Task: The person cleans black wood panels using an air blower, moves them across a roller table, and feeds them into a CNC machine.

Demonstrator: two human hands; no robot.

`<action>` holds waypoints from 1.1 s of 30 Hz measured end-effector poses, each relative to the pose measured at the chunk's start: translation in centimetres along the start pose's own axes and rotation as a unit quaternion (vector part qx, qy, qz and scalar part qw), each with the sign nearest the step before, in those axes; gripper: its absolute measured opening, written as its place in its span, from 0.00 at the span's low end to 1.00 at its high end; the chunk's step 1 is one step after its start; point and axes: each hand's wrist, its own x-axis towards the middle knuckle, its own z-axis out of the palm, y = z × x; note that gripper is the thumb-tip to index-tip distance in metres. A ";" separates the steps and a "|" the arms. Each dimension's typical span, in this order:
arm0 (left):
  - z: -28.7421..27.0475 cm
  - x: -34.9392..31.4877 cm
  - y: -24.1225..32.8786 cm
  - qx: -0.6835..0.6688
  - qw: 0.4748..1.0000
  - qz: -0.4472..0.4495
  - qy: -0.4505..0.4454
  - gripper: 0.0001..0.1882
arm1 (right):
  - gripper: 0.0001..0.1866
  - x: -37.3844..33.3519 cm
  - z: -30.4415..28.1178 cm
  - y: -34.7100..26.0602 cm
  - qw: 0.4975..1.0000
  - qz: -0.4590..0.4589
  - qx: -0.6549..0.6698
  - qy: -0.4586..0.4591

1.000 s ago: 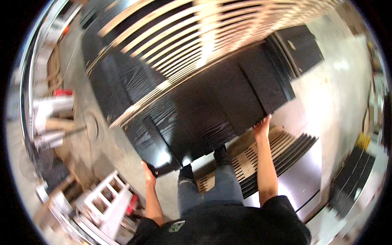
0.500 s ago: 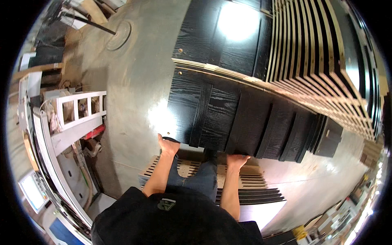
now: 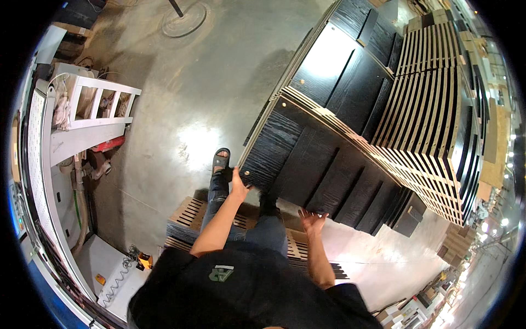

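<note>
A black wood-grain panel (image 3: 318,164) with raised strips across it lies in front of me on a stack, its long axis slanting down to the right. My left hand (image 3: 239,188) cups its near left corner, the thumb along the left edge and the fingers bent at the front edge. At the front edge farther right, my right hand (image 3: 313,220) is open, fingers spread and touching or just beside the edge. What lies under the right fingers is hidden.
Behind the panel are another black panel stack (image 3: 348,68) and tall rows of upright slatted boards (image 3: 424,109). A slotted light-wood stack (image 3: 189,213) stands by my legs. To the left are a machine with a white frame (image 3: 104,101) and a round floor base (image 3: 184,21).
The view has turned, and the panels now slant more steeply. My right hand's fingers have spread at the edge; my left hand has its thumb along the corner. My sandalled left foot now shows.
</note>
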 end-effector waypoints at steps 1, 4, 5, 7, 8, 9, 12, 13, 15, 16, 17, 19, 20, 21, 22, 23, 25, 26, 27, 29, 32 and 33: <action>-1.0 0.0 1.0 0.067 0.997 -0.010 -0.048 0.44 | 0.54 -0.4 0.3 0.3 0.999 0.022 -0.032 -0.016; -5.4 -0.5 5.1 0.347 0.925 0.146 -0.058 0.44 | 0.49 -2.0 1.9 3.2 0.979 0.062 -0.189 -0.038; -7.6 -0.7 7.1 0.436 0.876 0.198 -0.059 0.44 | 0.44 -3.0 3.1 4.5 0.974 0.073 -0.212 -0.035; -14.8 5.7 8.4 0.408 0.886 0.198 -0.096 0.41 | 0.43 -4.6 5.2 6.6 0.946 0.061 -0.313 -0.052; -16.1 3.6 11.0 0.380 0.911 0.117 -0.106 0.42 | 0.42 -4.8 6.1 7.7 0.929 0.053 -0.361 -0.062; -19.2 4.4 12.2 0.352 0.928 0.098 -0.077 0.39 | 0.41 -5.1 7.1 8.8 0.925 0.055 -0.372 -0.048; -27.2 4.9 17.6 0.404 0.911 0.078 0.024 0.30 | 0.44 -4.7 9.3 12.5 0.918 0.052 -0.392 -0.024; -30.0 5.1 19.9 0.418 0.903 0.079 0.059 0.28 | 0.46 -4.6 11.1 13.6 0.920 0.054 -0.387 -0.031; -34.7 4.2 24.9 0.414 0.900 0.097 0.099 0.26 | 0.50 -4.3 14.3 15.3 0.927 0.066 -0.368 -0.033; -36.3 3.0 27.3 0.391 0.907 0.116 0.099 0.27 | 0.54 -3.0 14.7 16.1 0.959 0.047 -0.275 -0.044; -37.2 1.9 29.3 0.365 0.916 0.137 0.097 0.27 | 0.53 -0.9 15.0 17.1 0.977 0.029 -0.209 0.013; -37.8 0.0 33.6 0.335 0.916 0.179 0.128 0.28 | 0.54 0.8 15.0 19.0 0.985 -0.004 -0.151 0.087; -37.2 -0.7 35.4 0.318 0.916 0.201 0.141 0.29 | 0.55 0.9 15.1 19.5 0.981 -0.023 -0.163 0.101; -36.3 -1.3 37.0 0.308 0.916 0.216 0.137 0.29 | 0.56 1.1 15.3 20.1 0.977 -0.041 -0.174 0.117; -35.6 -1.8 38.6 0.299 0.915 0.233 0.135 0.30 | 0.56 0.6 16.1 20.9 0.971 -0.060 -0.173 0.150; -34.8 -2.1 40.0 0.289 0.914 0.251 0.135 0.30 | 0.57 -0.3 17.5 21.5 0.964 -0.076 -0.175 0.183; -32.4 -2.2 41.1 0.302 0.916 0.233 0.124 0.30 | 0.65 -1.4 19.1 22.4 0.959 -0.092 -0.165 0.210; -30.9 -2.4 40.7 0.306 0.919 0.219 0.121 0.29 | 0.66 -1.9 20.6 22.5 0.959 -0.071 -0.139 0.236; -29.0 -2.2 40.6 0.344 0.913 0.186 0.116 0.29 | 0.67 -2.2 22.4 22.6 0.957 -0.048 -0.112 0.262; -23.8 -2.3 40.7 0.434 0.888 0.138 0.072 0.27 | 0.73 -1.1 23.0 22.7 0.982 -0.037 -0.012 0.183; -18.6 -0.9 41.7 0.554 0.826 0.101 -0.024 0.24 | 0.72 0.3 23.5 23.5 0.947 -0.037 0.043 0.316; -18.4 1.1 42.2 0.570 0.814 0.102 -0.047 0.22 | 0.67 -0.6 24.2 23.5 0.958 -0.054 0.087 0.269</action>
